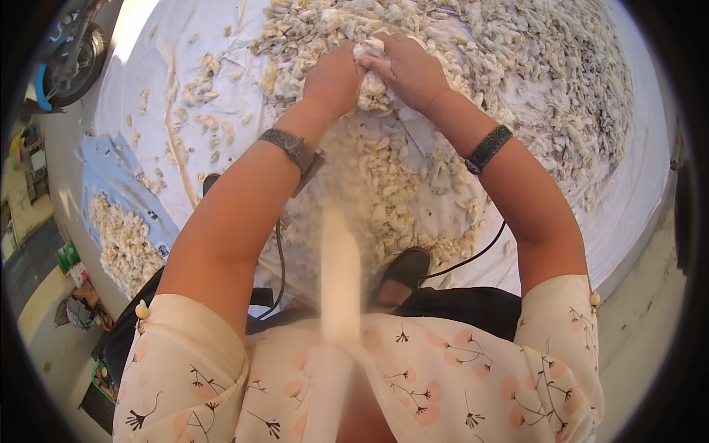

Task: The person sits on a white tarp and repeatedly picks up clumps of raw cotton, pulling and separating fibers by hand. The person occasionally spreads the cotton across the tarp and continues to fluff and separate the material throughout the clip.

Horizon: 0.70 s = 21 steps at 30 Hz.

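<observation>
Both my hands meet at the top middle, over a spread of off-white fluffy tufts that look like raw cotton (pixel 388 188). My left hand (pixel 336 80) has its fingers curled around one side of a whitish clump (pixel 374 94). From the other side, my right hand (pixel 412 72) grips the same clump, its thumb pointing towards the left hand. Dark straps circle both forearms, and a dark device sits by the left one. Some fingertips are hidden in the tufts.
Tufts lie thickly over a white sheet (pixel 221 33). A smaller heap (pixel 124 249) rests on blue cloth (pixel 105 160) at the left. A motorcycle wheel (pixel 77 66) stands at upper left. Black cables run near my dark shoe (pixel 409 266). A blurred pale strip hangs before my chest.
</observation>
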Motion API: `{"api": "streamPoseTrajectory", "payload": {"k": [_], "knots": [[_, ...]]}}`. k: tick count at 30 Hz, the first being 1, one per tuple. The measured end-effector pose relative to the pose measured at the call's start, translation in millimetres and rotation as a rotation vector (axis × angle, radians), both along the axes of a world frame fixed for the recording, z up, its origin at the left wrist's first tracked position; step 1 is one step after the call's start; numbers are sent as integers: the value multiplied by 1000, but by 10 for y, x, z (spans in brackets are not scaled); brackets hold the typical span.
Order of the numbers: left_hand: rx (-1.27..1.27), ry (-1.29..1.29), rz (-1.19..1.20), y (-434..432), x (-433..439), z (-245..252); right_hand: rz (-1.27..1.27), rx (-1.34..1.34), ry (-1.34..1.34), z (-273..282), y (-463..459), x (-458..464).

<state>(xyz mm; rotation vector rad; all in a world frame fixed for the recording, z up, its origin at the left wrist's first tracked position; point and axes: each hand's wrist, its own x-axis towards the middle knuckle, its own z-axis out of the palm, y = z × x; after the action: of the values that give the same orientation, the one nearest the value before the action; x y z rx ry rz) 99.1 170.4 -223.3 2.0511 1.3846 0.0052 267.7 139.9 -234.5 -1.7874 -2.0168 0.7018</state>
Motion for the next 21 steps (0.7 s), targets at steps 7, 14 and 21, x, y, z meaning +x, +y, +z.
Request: {"api": "streamPoseTrajectory", "payload": {"k": [7, 14, 21], "knots": [[402, 147, -592, -1258, -597, -224, 430, 114, -202, -112, -1595, -2], [267, 208, -285, -433, -224, -331, 196, 35, -179, -117, -430, -17], [-137, -27, -122, 158, -211, 12, 42, -123, 63, 85, 121, 231]]}}
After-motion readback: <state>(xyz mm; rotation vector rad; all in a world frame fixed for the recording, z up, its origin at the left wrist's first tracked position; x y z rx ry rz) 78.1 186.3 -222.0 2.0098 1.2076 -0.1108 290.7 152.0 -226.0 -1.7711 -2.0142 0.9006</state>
